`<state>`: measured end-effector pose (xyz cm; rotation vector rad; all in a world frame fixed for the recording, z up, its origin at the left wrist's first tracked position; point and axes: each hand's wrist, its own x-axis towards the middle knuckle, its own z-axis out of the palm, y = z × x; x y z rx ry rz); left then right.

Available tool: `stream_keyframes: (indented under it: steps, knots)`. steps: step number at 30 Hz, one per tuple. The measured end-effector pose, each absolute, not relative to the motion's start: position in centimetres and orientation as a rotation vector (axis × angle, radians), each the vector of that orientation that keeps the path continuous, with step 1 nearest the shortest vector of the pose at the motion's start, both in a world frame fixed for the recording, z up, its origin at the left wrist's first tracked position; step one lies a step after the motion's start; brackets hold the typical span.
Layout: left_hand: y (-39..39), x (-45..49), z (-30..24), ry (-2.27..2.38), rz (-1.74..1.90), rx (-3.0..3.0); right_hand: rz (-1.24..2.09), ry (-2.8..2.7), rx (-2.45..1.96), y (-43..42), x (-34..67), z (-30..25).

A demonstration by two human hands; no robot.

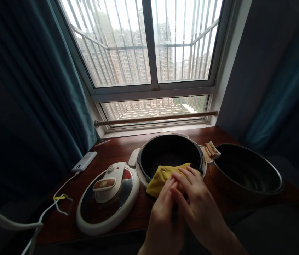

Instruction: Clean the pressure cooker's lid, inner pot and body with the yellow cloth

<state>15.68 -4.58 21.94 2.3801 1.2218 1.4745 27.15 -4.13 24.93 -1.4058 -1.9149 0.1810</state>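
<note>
A yellow cloth [162,176] lies draped over the near rim of a white electric cooker base [170,156] with a dark inside. My right hand [195,203] rests on the cloth at the rim, fingers pressed down on it. My left hand [162,212] is just beside it, fingers together and touching the cloth's near edge and the right hand. The cooker's lid [108,196], white with a dark glossy top and a cream handle, lies flat on the table to the left. A dark inner pot [246,171] stands to the right of the base.
A wooden table [120,152] sits against a barred window [151,46]. A white power bank [84,161] with a white cable [59,198] lies at the left. Dark teal curtains hang on both sides.
</note>
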Motion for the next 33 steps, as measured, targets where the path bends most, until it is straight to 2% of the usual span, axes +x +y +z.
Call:
stream_keyframes:
  steps: [4, 7, 11, 15, 18, 24, 27, 30, 33]
  knots:
    - [-4.3, 12.5, 22.3, 1.259, 1.701, 1.961, 0.146, -1.963, -1.512, -2.7, 27.4, 24.2]
    - [-3.5, 11.0, 22.1, 1.382, 1.784, 1.928, 0.142, -2.045, -1.441, -2.3, 28.5, 24.0]
    - [-2.6, 10.5, 21.4, 1.355, 1.713, 2.129, -0.141, -1.843, -1.325, -2.0, 32.6, 25.1]
    - [-1.9, 11.4, 20.5, 1.261, 1.454, 2.418, -0.422, -1.827, -1.465, -0.1, 35.2, 26.2]
    - [-1.5, 12.4, 19.9, 1.31, 1.308, 2.641, -0.403, -2.043, -1.777, 1.7, 34.3, 25.9]
    - [-1.2, 12.9, 19.2, 1.355, 1.399, 2.716, -0.315, -2.19, -2.125, 4.6, 32.7, 26.4]
    - [-1.2, 12.9, 19.2, 1.351, 1.409, 2.709, -0.196, -2.156, -2.079, 7.5, 33.4, 28.9]
    - [-1.2, 12.8, 19.2, 1.349, 1.39, 2.708, -0.285, -2.02, -1.949, 11.7, 33.6, 31.6]
    - [-1.3, 12.8, 19.3, 1.345, 1.383, 2.721, -0.295, -2.199, -1.78, 16.0, 32.1, 32.6]
